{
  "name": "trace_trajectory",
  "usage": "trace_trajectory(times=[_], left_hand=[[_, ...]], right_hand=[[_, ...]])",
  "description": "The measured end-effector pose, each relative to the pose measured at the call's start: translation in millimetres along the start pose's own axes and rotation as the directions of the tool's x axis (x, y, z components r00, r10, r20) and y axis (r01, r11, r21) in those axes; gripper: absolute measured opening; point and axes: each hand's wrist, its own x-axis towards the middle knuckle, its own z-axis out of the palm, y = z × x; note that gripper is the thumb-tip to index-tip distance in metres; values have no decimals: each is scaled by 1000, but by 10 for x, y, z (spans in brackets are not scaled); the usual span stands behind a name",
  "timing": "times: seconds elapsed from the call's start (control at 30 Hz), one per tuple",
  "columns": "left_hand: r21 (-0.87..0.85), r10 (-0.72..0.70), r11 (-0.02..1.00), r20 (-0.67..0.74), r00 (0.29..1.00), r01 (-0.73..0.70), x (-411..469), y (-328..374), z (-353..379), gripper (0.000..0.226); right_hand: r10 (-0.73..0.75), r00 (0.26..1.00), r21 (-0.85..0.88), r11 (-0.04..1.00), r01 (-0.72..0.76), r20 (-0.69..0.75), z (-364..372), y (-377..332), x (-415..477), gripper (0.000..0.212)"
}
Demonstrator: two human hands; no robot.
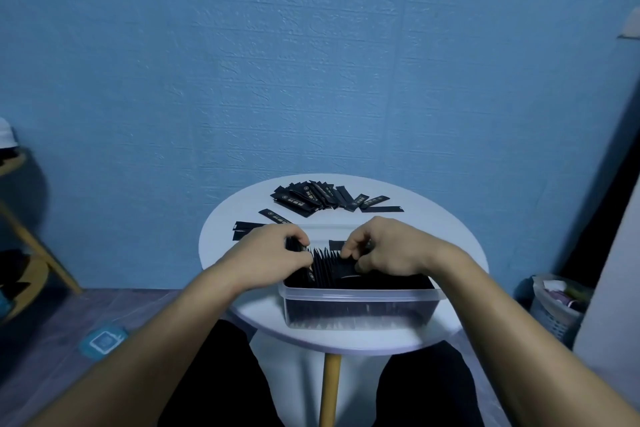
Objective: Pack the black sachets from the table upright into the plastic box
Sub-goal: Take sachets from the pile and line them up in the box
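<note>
Two hands: both down in the box (360, 295), at near edge of table (440, 236), on the packed row.
L hand (273, 253): fingers curled round a bunch of sachets (327, 258) at the box's left end, thumb closed on them.
R hand (388, 250): fingertips curled onto the tops mid-row, thumb below. Looks like a pinch on a few sachets, tho partly hidden.
Row: stands on edge, fanned tight, fills most of the box. Right end is hidden by your wrist.
Pile (322, 198): lots more lie flat at far side of table, overlapping. A few strays (247, 229) lie just left of the box.
Handling: prob. v. light, thin, slick film w/ soft fill. They'll flop and slide, not break.
Hold: pinch by the flat faces near the top seam, several at once. Brace one hand vs. the row so it doesn't topple as you slot more in.
Progress: I'd say past halfway, pile not yet done.
</note>
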Motion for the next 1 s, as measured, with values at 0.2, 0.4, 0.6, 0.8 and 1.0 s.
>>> trace_trajectory(times=[0.2,0.4,0.6,0.8,1.0], left_hand=[[-17,-3,1000,4,1000,3,-21,9,-12,20],[-19,-5,1000,-8,1000,5,-24,6,-3,24],[-46,-11,999,-25,1000,9,-20,0,18,36],[1,-18,1000,-38,999,18,-24,-19,32,58],[-25,-28,999,-6,1000,28,-7,-20,13,55]], right_hand=[[17,998,-50,999,-13,66,-45,1,-17,30],[5,997,33,999,-2,-81,-52,-71,2,16],[174,953,226,967,-117,-250,166,-294,154,31],[227,957,379,914,-145,-183,419,-392,238,24],[193,969,500,861,-91,-156,437,-412,274,29]])
